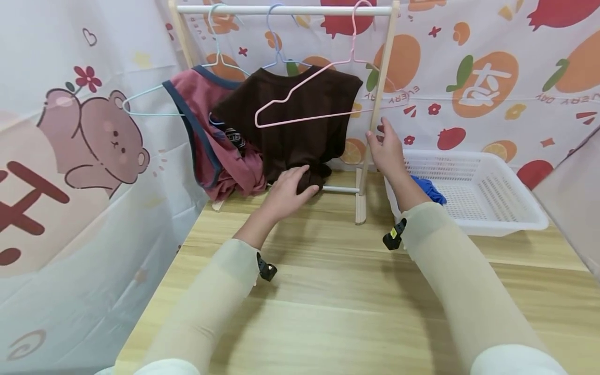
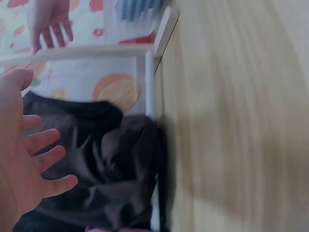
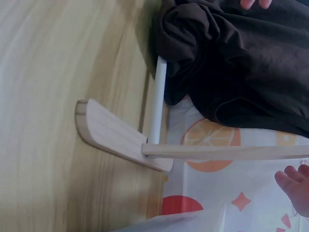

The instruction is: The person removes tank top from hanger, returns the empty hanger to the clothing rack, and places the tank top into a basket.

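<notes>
My left hand (image 1: 288, 192) is in front of the lower hem of a brown sleeveless top (image 1: 300, 143), fingers spread and holding nothing. Whether it touches the cloth I cannot tell. The top hangs on a blue hanger (image 1: 277, 52) from a small clothes rack. Beside the rack's right post (image 1: 385, 67) is my right hand (image 1: 386, 151), fingers relaxed, nothing in them. An unloaded pink hanger (image 1: 352, 49) hangs in front of the brown top. Left of it, a pink top (image 1: 197, 86) with navy trim hangs askew on a mint hanger (image 1: 150, 114).
A white plastic basket (image 1: 515, 227) stands right of the rack with a blue cloth (image 1: 428, 188) inside. The rack's wooden foot (image 3: 113, 133) sits on the wooden table (image 1: 319, 323). Printed curtains (image 1: 436, 135) hang behind and to the left.
</notes>
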Tool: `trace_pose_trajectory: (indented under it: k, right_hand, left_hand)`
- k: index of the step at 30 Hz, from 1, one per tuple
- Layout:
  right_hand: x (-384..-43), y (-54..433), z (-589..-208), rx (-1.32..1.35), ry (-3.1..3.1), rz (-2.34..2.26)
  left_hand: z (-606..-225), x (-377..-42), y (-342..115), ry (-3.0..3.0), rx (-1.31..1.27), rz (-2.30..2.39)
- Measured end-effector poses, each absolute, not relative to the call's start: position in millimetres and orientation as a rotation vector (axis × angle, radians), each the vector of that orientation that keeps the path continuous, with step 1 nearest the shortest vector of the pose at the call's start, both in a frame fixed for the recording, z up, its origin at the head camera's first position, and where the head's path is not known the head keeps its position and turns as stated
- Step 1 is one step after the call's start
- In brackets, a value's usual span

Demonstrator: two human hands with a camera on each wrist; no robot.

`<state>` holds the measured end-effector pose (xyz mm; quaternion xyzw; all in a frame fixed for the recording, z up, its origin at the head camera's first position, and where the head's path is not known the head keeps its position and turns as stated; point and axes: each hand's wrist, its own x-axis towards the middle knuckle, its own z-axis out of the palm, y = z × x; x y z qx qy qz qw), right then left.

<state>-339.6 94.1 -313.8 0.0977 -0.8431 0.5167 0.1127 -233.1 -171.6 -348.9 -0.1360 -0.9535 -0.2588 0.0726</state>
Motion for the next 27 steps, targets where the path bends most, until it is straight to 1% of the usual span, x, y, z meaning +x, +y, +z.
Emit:
trace_pose_trajectory:
  k: [11, 18, 27]
  right_hand:
    - [-357.0, 98.2, -312.7, 0.263, -2.514, 1.477]
    - [-360.8, 98.0, -307.3, 0.263, -2.54, 1.428]
    - [-362.0, 94.7, -302.8, 0.253, -2.611, 1.417]
  left_hand:
    - [-295.2, -240.1, -217.2, -2.794, -0.323, -0.697]
    - [-256.9, -249.2, -233.3, -2.734, -0.287, -0.679]
    - [-217.0, -257.8, -250.3, -2.654, -0.186, -0.498]
